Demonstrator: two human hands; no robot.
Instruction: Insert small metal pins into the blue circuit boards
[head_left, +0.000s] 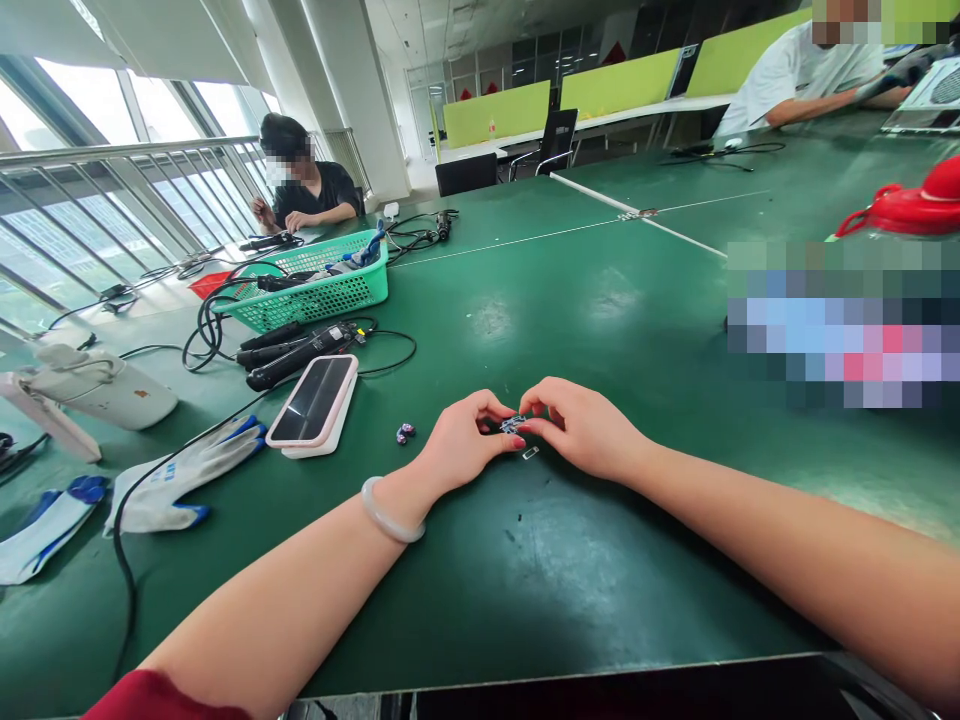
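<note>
Both hands meet over the green table (600, 570) around a small cluster of silvery metal pieces (513, 425). My left hand (469, 435) has thumb and fingers curled round the cluster's left side. From the right, my right hand (574, 425) pinches at the same pieces with thumb and forefinger. One small flat rectangular piece (531, 453) lies on the table just below the fingertips. Left of my left hand sit a few small dark purple, shiny items (405, 434). How the pieces in the cluster fit together is too small to tell.
A phone (315, 400) on a white box, black handheld devices with cables (300, 355), a green basket (315, 300) and work gloves (180, 480) lie to the left. A red-lidded container (915, 205) stands at the right. Two people sit at the table's far side.
</note>
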